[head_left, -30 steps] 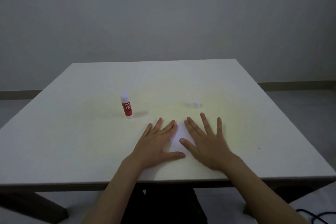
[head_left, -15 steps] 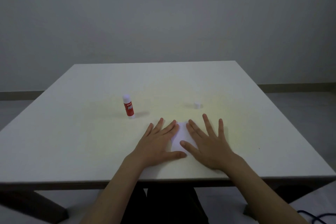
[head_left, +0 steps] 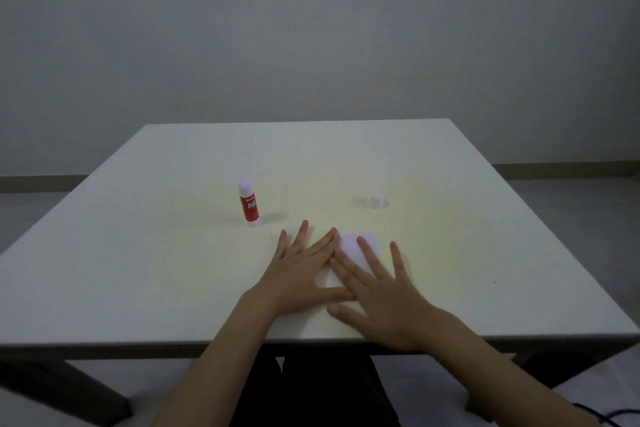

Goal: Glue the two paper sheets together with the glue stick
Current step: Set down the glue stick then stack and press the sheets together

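A small white paper (head_left: 353, 246) lies flat near the front of the white table (head_left: 173, 270); I cannot tell whether it is one sheet or two stacked. My left hand (head_left: 298, 274) rests palm down on its left side, fingers spread. My right hand (head_left: 381, 295) presses flat on its right and near part, fingers spread, its fingertips crossing close to the left hand's. A red glue stick (head_left: 248, 203) with a white top stands upright to the left, beyond the hands. Its small white cap (head_left: 377, 201) sits apart on the table, beyond the paper to the right.
The table's front edge runs just under my wrists. A grey wall and a dark skirting board lie behind the table. A dark cable (head_left: 616, 412) lies on the floor at bottom right.
My right hand has slid left and nearer across the paper, closing on the left hand. More of the paper's far right corner shows. The left hand, glue stick and cap stay put.
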Action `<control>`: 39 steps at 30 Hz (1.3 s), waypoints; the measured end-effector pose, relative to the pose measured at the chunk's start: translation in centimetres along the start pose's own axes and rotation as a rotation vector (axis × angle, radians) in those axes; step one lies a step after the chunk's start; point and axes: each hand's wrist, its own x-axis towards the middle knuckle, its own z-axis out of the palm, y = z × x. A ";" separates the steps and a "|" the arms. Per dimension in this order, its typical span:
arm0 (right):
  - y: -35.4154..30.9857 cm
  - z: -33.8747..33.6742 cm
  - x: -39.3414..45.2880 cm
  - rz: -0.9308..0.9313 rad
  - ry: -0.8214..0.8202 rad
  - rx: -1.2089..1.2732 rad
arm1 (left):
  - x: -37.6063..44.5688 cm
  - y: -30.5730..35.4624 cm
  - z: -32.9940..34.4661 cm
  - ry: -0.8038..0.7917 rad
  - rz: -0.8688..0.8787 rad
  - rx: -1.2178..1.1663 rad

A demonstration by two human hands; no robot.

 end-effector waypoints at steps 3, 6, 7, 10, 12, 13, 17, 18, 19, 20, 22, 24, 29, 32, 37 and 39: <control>1.3 -0.4 -0.5 -0.039 -0.046 0.001 | 0.0 -0.1 0.0 -0.007 0.001 -0.015; 3.3 -1.8 0.1 0.118 -0.055 -0.065 | 0.1 0.0 -0.1 -0.006 -0.010 -0.026; 3.2 -2.0 0.2 0.154 -0.047 -0.077 | 0.1 0.0 -0.1 -0.005 -0.012 -0.026; 1.3 -0.9 0.0 0.066 -0.031 -0.051 | 0.1 -0.1 -0.1 -0.002 -0.005 -0.021; 0.5 0.1 -0.5 -0.040 -0.050 -0.013 | 0.1 -0.2 0.0 -0.003 0.001 -0.013; 0.8 0.0 -0.7 -0.055 -0.052 -0.012 | 0.1 -0.2 0.1 -0.003 0.001 -0.013; 3.4 -1.8 -0.2 0.134 -0.058 -0.043 | 0.2 -0.2 0.0 -0.002 -0.018 -0.034; 3.4 -2.0 0.0 0.167 -0.056 -0.046 | 0.2 -0.1 0.0 -0.002 -0.020 -0.034; 2.9 -2.0 0.0 0.169 -0.046 -0.050 | 0.2 -0.2 0.0 -0.001 -0.019 -0.030; 2.2 -1.6 -0.1 0.140 -0.035 -0.052 | 0.2 -0.2 0.0 0.001 -0.017 -0.027; 0.5 -0.5 -0.6 0.022 -0.030 -0.028 | 0.2 -0.3 0.0 0.001 -0.006 -0.017; 0.5 -0.1 -1.0 -0.040 -0.047 -0.024 | 0.2 -0.4 0.0 -0.004 0.004 -0.009; 3.7 -2.3 0.0 0.145 -0.065 -0.072 | 0.1 -0.2 -0.2 -0.018 -0.016 -0.032; 2.7 -1.5 0.1 0.123 -0.047 -0.072 | 0.1 -0.2 -0.3 -0.029 -0.019 -0.037; 1.1 -0.6 0.1 0.040 -0.039 -0.016 | -0.8 -1.4 -0.6 -0.051 -0.021 -0.002; 0.8 -0.9 0.7 0.043 -0.048 -0.028 | -1.5 -2.1 -0.7 -0.051 -0.046 0.009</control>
